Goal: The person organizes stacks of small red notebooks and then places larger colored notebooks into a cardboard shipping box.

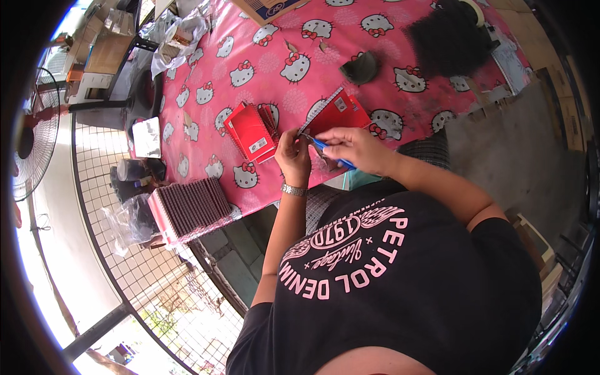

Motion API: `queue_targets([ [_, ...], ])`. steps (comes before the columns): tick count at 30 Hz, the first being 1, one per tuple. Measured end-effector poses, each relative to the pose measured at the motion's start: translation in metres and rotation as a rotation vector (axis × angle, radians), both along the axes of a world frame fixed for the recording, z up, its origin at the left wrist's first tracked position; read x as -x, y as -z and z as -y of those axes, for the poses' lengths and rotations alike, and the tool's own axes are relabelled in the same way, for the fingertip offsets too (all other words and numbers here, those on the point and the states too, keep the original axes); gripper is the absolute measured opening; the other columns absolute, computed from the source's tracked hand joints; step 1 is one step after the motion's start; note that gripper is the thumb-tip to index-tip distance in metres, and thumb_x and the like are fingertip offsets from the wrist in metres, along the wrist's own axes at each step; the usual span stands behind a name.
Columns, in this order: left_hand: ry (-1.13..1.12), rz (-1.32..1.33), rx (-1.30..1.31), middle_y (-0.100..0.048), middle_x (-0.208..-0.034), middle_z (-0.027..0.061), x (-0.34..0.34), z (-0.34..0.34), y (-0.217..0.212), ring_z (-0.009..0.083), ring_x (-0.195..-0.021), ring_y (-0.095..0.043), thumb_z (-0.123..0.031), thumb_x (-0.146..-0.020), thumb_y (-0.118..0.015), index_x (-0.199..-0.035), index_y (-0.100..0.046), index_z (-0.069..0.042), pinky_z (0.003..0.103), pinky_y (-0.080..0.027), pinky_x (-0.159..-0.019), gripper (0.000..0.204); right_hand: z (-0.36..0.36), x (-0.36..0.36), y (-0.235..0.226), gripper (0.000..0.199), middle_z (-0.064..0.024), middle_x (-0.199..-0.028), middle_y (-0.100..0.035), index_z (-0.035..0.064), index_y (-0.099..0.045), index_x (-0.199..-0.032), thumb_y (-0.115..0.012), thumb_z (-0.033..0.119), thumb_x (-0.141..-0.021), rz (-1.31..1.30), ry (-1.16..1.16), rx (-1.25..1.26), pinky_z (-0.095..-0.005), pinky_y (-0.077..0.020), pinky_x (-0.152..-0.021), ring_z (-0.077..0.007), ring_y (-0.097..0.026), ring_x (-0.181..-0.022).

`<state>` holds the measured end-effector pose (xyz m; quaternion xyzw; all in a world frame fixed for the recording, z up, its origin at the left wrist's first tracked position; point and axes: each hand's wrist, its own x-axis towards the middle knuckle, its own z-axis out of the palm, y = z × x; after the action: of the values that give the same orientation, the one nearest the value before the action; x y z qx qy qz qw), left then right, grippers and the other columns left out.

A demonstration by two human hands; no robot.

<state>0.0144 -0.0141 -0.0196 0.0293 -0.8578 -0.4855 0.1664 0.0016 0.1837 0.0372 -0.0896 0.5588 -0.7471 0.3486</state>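
My left hand (292, 154), with a metal watch on its wrist, pinches the near corner of a red spiral-bound notebook (340, 112) that lies on a pink patterned tablecloth (262, 69). My right hand (355, 147) is closed around a thin blue tool (331, 154) whose tip points at that same corner, close to the left fingers. I cannot tell whether the tool is a pen or a cutter. A small stack of red notebooks (252, 132) lies just left of my left hand.
A plastic-wrapped block of notebooks (190, 207) sits at the table's near left edge. Farther off lie a dark bowl (360, 67), a black fuzzy bundle (447, 39) and a cardboard box (269, 7). A standing fan (34, 140) and a wire grid fence (150, 275) are on the left.
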Motion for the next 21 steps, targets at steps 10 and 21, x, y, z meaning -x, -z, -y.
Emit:
queue_targets([
  [10, -0.498, 0.008, -0.311, -0.061, -0.093, 0.0106, -0.002, 0.102, -0.011, 0.0180, -0.070, -0.061, -0.014, -0.095, -0.064, -0.101, -0.056, 0.001, 0.033, -0.053, -0.055, 0.018, -0.098, 0.026, 0.035, 0.038, -0.0116, -0.107, -0.058, 0.0088, -0.063, -0.116, -0.072, 0.021, -0.081, -0.997, 0.451, -1.007, -0.0437, -0.0462, -0.093, -0.0323, -0.057, -0.103],
  [21, 0.438, -0.089, 0.638, -0.060, -0.107, 0.0099, 0.021, -0.044, -0.034, 0.0302, -0.101, -0.058, -0.019, -0.077, -0.075, -0.103, -0.060, -0.008, 0.043, -0.048, -0.087, 0.032, -0.153, 0.175, 0.055, 0.015, -0.0104, -0.099, -0.062, 0.0069, -0.064, -0.093, -0.058, 0.020, -0.088, -1.001, 0.588, -1.775, -0.0400, -0.0558, -0.077, -0.0275, -0.063, -0.096],
])
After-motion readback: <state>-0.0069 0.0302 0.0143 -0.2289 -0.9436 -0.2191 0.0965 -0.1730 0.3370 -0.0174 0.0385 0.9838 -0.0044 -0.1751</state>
